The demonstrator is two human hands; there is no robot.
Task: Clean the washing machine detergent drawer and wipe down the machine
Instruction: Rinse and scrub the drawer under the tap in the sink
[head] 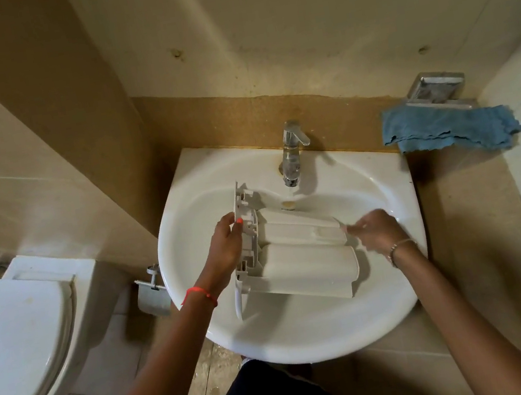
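The left grip [228, 241] is clamped on the front panel of the white detergent drawer [308, 258], thumb on the inner face. The right grip [375, 232] is at the drawer's far end, blurred; I cannot tell whether it holds anything. The drawer lies bottom up inside the white sink [311, 334], below the chrome tap [293, 153]. A blue cloth [449, 129] hangs on the wall to the right, above the counter [467, 230]. A toilet [16, 338] stands to the left.

We see a closed white toilet [16, 338] at left, a paper holder [152, 294] beside it, and a chrome soap dish [438, 89] at right.
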